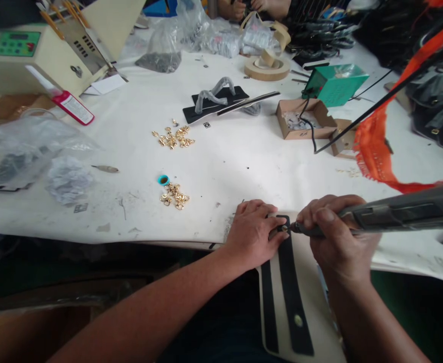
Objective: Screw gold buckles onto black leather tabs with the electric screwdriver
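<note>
My right hand (342, 237) is wrapped around a grey electric screwdriver (406, 209), which lies nearly level and points left. Its tip meets a small metal fitting at the top end of a black strap (291, 282). Thumb and forefinger of my left hand (254, 229) close around that fitting and press the strap end down. An oval metal piece (298, 320) sits near the strap's lower end. The strap lies on a beige panel (316, 302) that overhangs the table's front edge, beside another black strip (269, 307). The screw itself is too small to make out.
Gold hardware (174, 137) lies in piles, one beside a small blue cap (163, 180). Further back are a red bottle (72, 105), black handle pieces (221, 101), a tape roll (267, 68), a small-parts box (307, 118) and a green power unit (335, 83). Orange ribbon (380, 146) hangs right.
</note>
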A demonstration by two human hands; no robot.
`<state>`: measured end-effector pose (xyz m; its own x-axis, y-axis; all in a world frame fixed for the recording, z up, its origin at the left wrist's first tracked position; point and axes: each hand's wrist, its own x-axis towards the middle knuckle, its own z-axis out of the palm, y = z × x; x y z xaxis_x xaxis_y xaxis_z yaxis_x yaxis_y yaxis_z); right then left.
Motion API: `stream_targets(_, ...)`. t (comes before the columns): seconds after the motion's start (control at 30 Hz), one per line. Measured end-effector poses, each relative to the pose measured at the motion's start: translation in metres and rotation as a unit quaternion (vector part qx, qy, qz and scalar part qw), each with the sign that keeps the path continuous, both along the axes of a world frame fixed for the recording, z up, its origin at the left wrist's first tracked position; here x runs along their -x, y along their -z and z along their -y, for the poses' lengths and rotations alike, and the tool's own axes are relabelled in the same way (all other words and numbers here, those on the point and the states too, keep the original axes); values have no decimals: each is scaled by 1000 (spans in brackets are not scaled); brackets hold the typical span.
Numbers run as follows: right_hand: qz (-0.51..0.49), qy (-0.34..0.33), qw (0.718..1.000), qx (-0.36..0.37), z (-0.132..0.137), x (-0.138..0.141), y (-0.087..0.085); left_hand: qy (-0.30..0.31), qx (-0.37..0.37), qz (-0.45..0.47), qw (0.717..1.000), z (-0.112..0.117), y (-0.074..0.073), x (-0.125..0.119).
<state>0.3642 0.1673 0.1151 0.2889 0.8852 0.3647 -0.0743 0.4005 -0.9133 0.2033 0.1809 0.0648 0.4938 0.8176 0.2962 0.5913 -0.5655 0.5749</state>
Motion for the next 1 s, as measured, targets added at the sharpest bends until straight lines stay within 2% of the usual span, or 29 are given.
stream_targets(0.2, 23, -9, 1000, 3, 1, 1, 1, 1, 7, -3, 1000, 0, -1, 0)
stream_targets(0.5, 62, -76, 995, 6, -2, -6, 5, 2, 12, -8, 1000, 0, -3, 0)
stream_targets(0.77, 7, -157, 988, -2, -11, -7, 6, 12, 22, -16, 1000, -1, -5, 1)
stream_targets(0.9, 12, -160, 987, -4, -12, -6, 8, 8, 22, -14, 1000, -1, -3, 0)
stream_targets(1.0, 20, -137, 990, 7, -10, -6, 9, 7, 17, -13, 1000, 0, -3, 1)
